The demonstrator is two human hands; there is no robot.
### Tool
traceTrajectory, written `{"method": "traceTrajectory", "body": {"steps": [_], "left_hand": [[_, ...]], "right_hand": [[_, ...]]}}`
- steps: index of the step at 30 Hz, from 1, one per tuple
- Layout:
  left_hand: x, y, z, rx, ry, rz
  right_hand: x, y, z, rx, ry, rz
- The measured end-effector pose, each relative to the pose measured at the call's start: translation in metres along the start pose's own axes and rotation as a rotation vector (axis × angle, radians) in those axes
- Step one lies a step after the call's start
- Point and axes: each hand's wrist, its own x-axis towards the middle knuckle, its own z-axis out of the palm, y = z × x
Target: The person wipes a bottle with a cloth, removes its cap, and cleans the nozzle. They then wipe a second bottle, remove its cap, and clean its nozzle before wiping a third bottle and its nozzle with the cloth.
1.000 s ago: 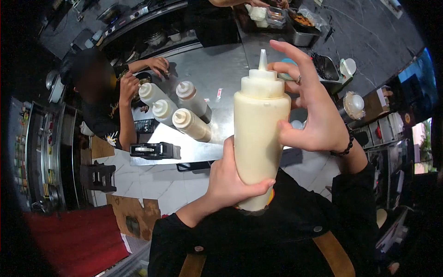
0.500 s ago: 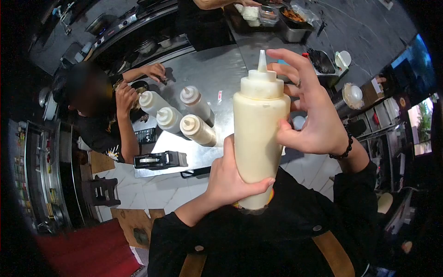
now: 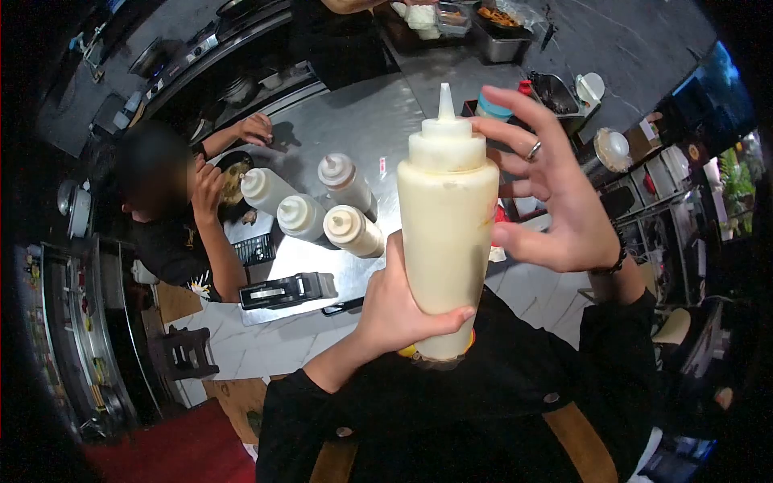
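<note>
A large squeeze bottle (image 3: 445,233) with pale cream-coloured contents stands upright in front of my body, its pointed nozzle up. My left hand (image 3: 394,310) is wrapped round its lower part, the thumb across the front. Beside the bottle's upper right side is my right hand (image 3: 555,185), with fingers spread and curved and a ring on one finger; whether its fingertips touch the bottle I cannot tell. Behind, several smaller squeeze bottles (image 3: 353,231) stand grouped on the metal table (image 3: 322,121).
A black tape dispenser (image 3: 282,291) lies at the table's near edge. At the left a co-worker (image 3: 161,233) sits by a dark bowl (image 3: 235,175). Another person (image 3: 338,48) stands at the far side, near food containers (image 3: 499,48). A dark stool (image 3: 185,350) is at lower left.
My right hand has turned slightly and its fingers and thumb have shifted beside the bottle. The bottle sits slightly further left and lower in view. The co-worker's raised hand has moved slightly left.
</note>
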Motion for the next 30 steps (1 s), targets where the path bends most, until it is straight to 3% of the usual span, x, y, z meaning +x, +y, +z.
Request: {"method": "traceTrajectory", "body": {"steps": [4, 11, 15, 21, 23, 25, 26, 30], "left_hand": [[-0.001, -0.007, -0.003, -0.056, -0.028, -0.03], [-0.003, -0.011, -0.012, -0.033, -0.049, -0.023], [-0.005, -0.015, -0.017, -0.041, -0.046, -0.006], [-0.007, -0.019, -0.026, -0.044, -0.046, 0.067], [-0.007, -0.02, -0.029, -0.035, -0.051, 0.075], [-0.007, -0.019, -0.03, -0.032, -0.052, 0.055], [-0.007, -0.019, -0.031, -0.03, -0.051, 0.045], [-0.003, -0.026, -0.026, -0.106, -0.089, 0.041]], "right_hand": [[0.001, 0.013, 0.014, -0.168, 0.076, -0.032], [0.006, 0.003, 0.025, -0.153, 0.076, 0.076], [0.007, 0.005, 0.029, -0.235, 0.101, 0.014], [0.005, 0.003, 0.032, 0.023, 0.139, -0.067], [0.008, 0.0, 0.021, -0.374, 0.062, -0.296], [0.007, 0.002, 0.022, -0.534, 0.096, -0.421], [0.006, 0.0, 0.02, -0.793, 0.102, -0.574], [0.009, -0.013, 0.01, -1.049, -0.082, -0.693]]}}
